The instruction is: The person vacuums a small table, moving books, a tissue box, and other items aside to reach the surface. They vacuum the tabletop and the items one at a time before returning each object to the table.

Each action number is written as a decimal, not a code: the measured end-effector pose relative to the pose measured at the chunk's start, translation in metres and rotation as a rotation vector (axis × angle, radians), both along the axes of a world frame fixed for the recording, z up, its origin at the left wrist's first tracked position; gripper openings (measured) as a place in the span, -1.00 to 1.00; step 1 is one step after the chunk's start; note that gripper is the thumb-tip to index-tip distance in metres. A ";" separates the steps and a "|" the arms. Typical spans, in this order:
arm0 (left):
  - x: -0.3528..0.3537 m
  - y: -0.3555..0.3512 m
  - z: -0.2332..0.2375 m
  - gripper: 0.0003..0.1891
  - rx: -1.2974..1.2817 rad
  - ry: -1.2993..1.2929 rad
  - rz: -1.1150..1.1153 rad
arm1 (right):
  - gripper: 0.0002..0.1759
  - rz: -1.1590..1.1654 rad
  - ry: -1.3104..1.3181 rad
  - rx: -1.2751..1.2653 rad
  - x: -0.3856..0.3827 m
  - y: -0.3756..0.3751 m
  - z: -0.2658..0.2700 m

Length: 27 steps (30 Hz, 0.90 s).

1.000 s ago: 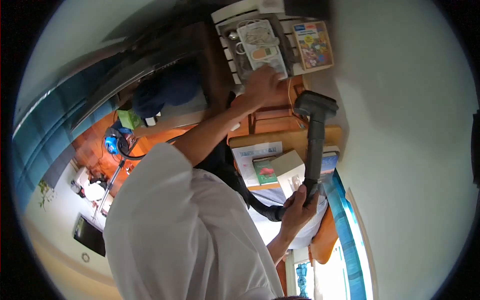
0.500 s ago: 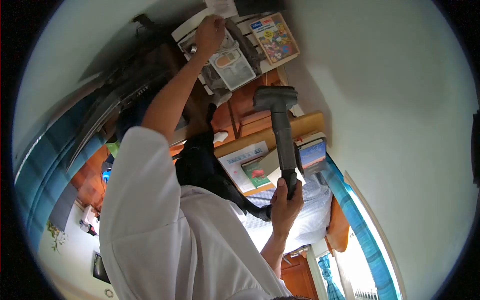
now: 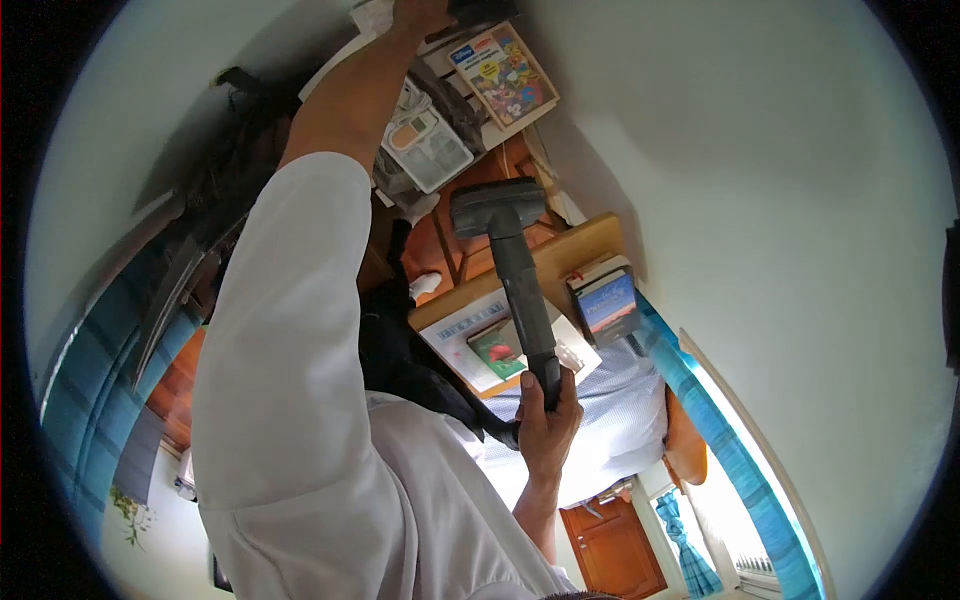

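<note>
My right hand [image 3: 548, 430] is closed round the lower end of a black vacuum cleaner wand [image 3: 523, 295]. The wand has a wide nozzle head [image 3: 498, 207] at its top, held up in the air. A black hose curves away from the grip toward my body. At the top edge, my left hand [image 3: 425, 15] reaches over a slatted shelf, beside a dark object [image 3: 485, 12]. Its fingers are partly cut off, so what they touch cannot be made out. Below that arm lies a clear plastic box [image 3: 430, 155] with a white and orange device inside.
A Disney puzzle box [image 3: 504, 75] lies on the shelf. Past the wand, a wooden board [image 3: 600, 232] bears papers, a green booklet [image 3: 495, 355] and several stacked books [image 3: 605, 305]. Blue curtains [image 3: 740, 450] hang along a bright window; a wall fills the right side.
My left hand has moved from over the clear plastic box up to the shelf's far end. The wand and the whole scene sit further left in view. My right hand keeps its grip.
</note>
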<state>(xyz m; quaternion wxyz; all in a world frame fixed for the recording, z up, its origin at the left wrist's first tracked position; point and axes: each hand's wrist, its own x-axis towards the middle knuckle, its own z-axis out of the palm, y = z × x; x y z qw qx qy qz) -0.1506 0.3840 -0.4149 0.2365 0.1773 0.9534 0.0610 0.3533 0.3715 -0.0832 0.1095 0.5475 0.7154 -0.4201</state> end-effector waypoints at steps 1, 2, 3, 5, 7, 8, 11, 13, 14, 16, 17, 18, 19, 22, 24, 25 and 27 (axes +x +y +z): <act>0.000 0.001 -0.002 0.14 -0.070 0.045 -0.074 | -0.62 -0.005 0.002 0.001 -0.001 0.000 -0.002; 0.000 0.001 -0.003 0.20 -0.140 0.088 -0.145 | -0.63 0.007 0.009 0.007 -0.002 -0.001 -0.003; -0.001 0.002 0.001 0.20 -0.137 0.088 -0.147 | -0.63 0.019 0.014 0.014 -0.003 0.000 -0.004; -0.002 -0.001 0.013 0.14 -0.191 -0.055 -0.142 | -0.64 0.019 0.019 0.020 -0.005 0.000 -0.002; -0.006 -0.006 -0.007 0.05 -0.065 -0.060 -0.004 | -0.64 0.020 0.028 0.025 -0.007 0.002 -0.002; -0.010 -0.009 -0.024 -0.04 0.061 -0.064 0.131 | -0.64 0.030 0.013 0.022 -0.006 0.004 -0.002; -0.045 -0.031 -0.085 -0.20 0.337 -0.246 0.133 | -0.66 -0.044 -0.002 -0.011 -0.015 0.006 0.008; -0.066 -0.046 -0.068 -0.11 0.304 -0.358 0.020 | -0.68 -0.092 0.002 -0.023 -0.016 0.007 0.011; -0.071 -0.050 -0.057 -0.01 0.269 -0.472 -0.085 | -0.67 -0.121 0.006 -0.032 -0.017 0.008 0.012; -0.014 -0.066 -0.034 -0.29 0.607 -0.231 -0.006 | -0.68 -0.116 0.089 0.060 -0.012 0.011 0.005; 0.026 -0.075 -0.006 -0.52 0.946 0.014 0.082 | -0.67 -0.162 0.113 0.048 -0.016 0.013 0.009; 0.055 -0.081 0.023 -0.52 0.943 0.009 0.062 | -0.66 -0.190 0.121 0.038 -0.022 0.016 0.016; 0.086 -0.086 0.054 -0.57 0.975 -0.061 0.096 | -0.65 -0.191 0.157 0.050 -0.025 0.019 0.020; 0.168 -0.102 0.120 -0.63 0.961 -0.263 0.106 | -0.62 -0.202 0.198 0.069 -0.034 0.024 0.030; 0.213 -0.113 0.140 -0.63 0.912 -0.379 0.089 | -0.46 -0.148 0.147 0.026 -0.034 0.030 0.037; 0.234 -0.118 0.141 -0.65 0.927 -0.379 0.055 | -0.43 -0.119 0.145 0.035 -0.030 0.032 0.033; 0.270 -0.124 0.156 -0.68 0.941 -0.376 0.007 | -0.39 -0.100 0.153 0.044 -0.020 0.030 0.027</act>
